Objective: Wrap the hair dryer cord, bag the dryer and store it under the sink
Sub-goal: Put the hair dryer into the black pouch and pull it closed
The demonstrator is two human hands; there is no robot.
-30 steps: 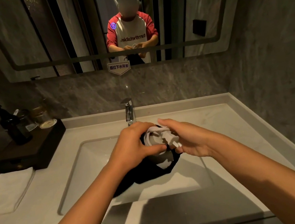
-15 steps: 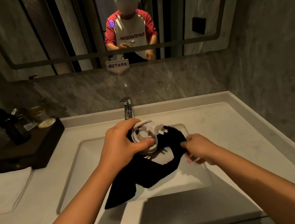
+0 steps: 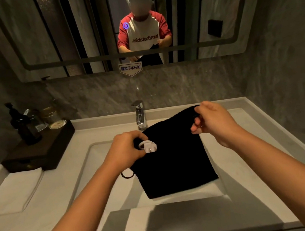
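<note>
**Bag pulled open over the basin, dryer going in**

Since 0.5 s ago the right hand (image 3: 212, 123) has risen from the near right of the basin to the far right, taking the upper corner of the black bag (image 3: 175, 158) with it, so the cloth that hung crumpled under the left hand is now spread into a flat, hanging sheet. Its fingers are curled in a pinch on that corner.

At the bag's left upper edge, the left hand (image 3: 127, 151) is closed around the wrapped bundle. Only a coil of white cord and the white plug (image 3: 150, 148) show beside its fingers; the dryer body is hidden behind the hand and the cloth, so I cannot tell how much of it is inside the bag. A black loop (image 3: 127, 175), probably the bag's drawstring, dangles just below the left wrist.

All of this is held in the air above the sink (image 3: 89, 178), near the faucet (image 3: 140, 115). A folded white towel (image 3: 13, 193) lies on the counter at the left, with a dark tray of bottles (image 3: 38, 150) beyond it.

Progress, as I judge it: 1 of 3 steps looks done, since the cord sits coiled with the plug tucked against it. Bagging is under way but not finished, with the plug outside the cloth. Closing the bag and storing it under the sink remain.
</note>
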